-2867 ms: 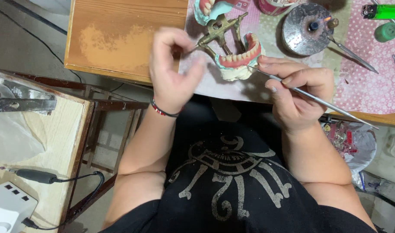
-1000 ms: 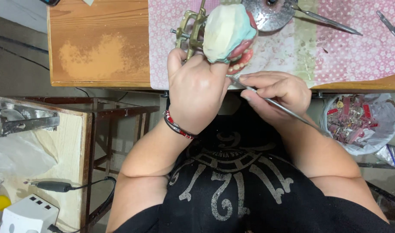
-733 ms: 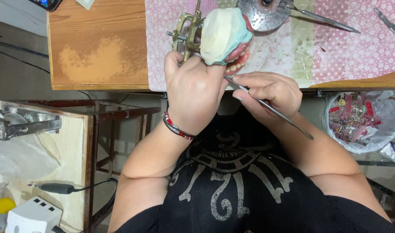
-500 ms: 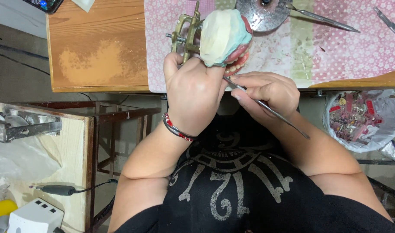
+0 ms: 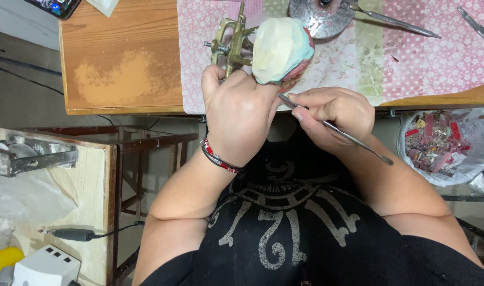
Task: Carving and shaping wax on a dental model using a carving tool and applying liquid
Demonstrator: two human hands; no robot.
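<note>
The left hand (image 5: pixel 241 114) has its fingers closed around a brass hinged frame (image 5: pixel 230 39) that carries a pale plaster tooth model (image 5: pixel 280 48); the right hand (image 5: pixel 334 111) pinches a thin metal tool (image 5: pixel 337 131) like a pencil, its tip touching the pink gum under the model. A few seconds ago the teeth faced up; now the model is turned over, pale back up, so the work has gone to its underside. It is held just past the table's (image 5: pixel 120 69) near edge, over the flowered cloth (image 5: pixel 416 63). A round metal dish (image 5: pixel 322 17) sits close behind; the bare wood to the left gives more room; a bag of scraps (image 5: pixel 445 145) hangs off to the right.
</note>
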